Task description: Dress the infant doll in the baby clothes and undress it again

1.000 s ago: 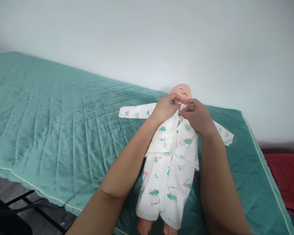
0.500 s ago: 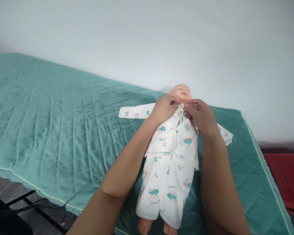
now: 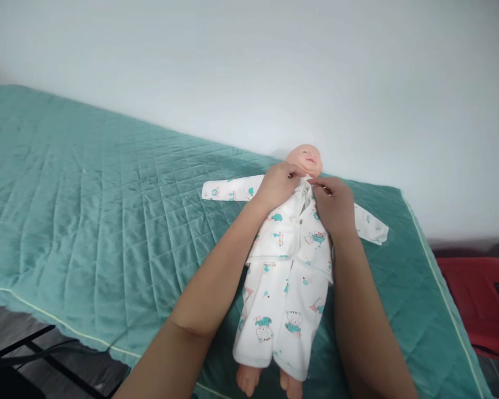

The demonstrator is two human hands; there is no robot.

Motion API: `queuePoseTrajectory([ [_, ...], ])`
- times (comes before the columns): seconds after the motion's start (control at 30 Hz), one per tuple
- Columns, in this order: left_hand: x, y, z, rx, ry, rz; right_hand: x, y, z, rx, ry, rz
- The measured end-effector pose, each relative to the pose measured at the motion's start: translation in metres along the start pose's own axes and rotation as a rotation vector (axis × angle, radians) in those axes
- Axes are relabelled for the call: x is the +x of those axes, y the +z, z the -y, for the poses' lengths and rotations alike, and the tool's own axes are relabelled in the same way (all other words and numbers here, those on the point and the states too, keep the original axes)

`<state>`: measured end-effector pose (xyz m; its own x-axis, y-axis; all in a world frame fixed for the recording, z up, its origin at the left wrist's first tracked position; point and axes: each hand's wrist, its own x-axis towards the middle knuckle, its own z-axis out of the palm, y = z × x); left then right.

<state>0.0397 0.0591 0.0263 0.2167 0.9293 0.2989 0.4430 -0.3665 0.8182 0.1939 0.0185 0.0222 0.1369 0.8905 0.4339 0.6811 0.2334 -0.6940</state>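
Note:
A baby doll [image 3: 305, 158] lies on its back, its bare feet toward me. It wears a white printed jacket [image 3: 276, 235] and matching trousers [image 3: 270, 310], with both sleeves spread outward. One button holds the jacket front at mid-chest; above it the opening gapes a little. My left hand [image 3: 278, 185] pinches the jacket's collar edge just under the doll's chin. Opposite it, my right hand [image 3: 335, 202] has thumb and finger closed on the other collar edge. The fingertips are close together and partly hide the neckline.
A green quilted cover [image 3: 108, 205] spreads over the bed beneath the doll. Behind it rises a white wall [image 3: 249, 72]. A red plastic object [image 3: 478, 299] stands beyond the right edge, and a black metal frame [image 3: 45, 354] shows at lower left.
My right hand has shifted slightly left and down, closer to my left hand at the collar. The doll's sleeve on that side moved inward a little. My left hand stays nearly still.

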Motion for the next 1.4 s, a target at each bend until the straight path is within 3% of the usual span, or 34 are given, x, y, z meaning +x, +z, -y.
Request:
queuePoseTrajectory([
  [0.3, -0.005, 0.001, 0.003, -0.037, 0.027, -0.015, -0.011, -0.001, -0.003, 0.044, 0.008, 0.084],
  [0.47, -0.017, 0.000, -0.002, -0.141, -0.003, -0.066, -0.025, -0.006, 0.007, 0.069, 0.030, -0.054],
  [0.57, -0.029, -0.006, -0.009, -0.222, -0.018, -0.033, -0.037, -0.009, 0.021, 0.055, 0.046, -0.091],
  [0.7, -0.044, -0.015, -0.016, -0.270, -0.037, 0.063, -0.051, -0.013, 0.038, -0.052, 0.092, 0.058],
  [0.8, -0.051, -0.019, -0.017, -0.284, -0.037, 0.098, -0.056, -0.015, 0.044, -0.153, 0.120, 0.092],
  [0.97, -0.056, -0.017, -0.013, -0.271, -0.033, 0.109, -0.060, -0.009, 0.045, -0.157, 0.156, 0.018],
  [1.07, -0.057, -0.017, -0.013, -0.245, -0.026, 0.116, -0.063, -0.004, 0.042, -0.075, 0.178, -0.053],
  [1.23, -0.058, -0.019, -0.016, -0.200, -0.029, 0.121, -0.063, -0.006, 0.035, 0.267, 0.324, -0.065],
  [1.4, -0.057, -0.010, -0.020, -0.370, -0.074, 0.056, -0.064, -0.007, 0.030, 0.446, 0.323, -0.060],
])
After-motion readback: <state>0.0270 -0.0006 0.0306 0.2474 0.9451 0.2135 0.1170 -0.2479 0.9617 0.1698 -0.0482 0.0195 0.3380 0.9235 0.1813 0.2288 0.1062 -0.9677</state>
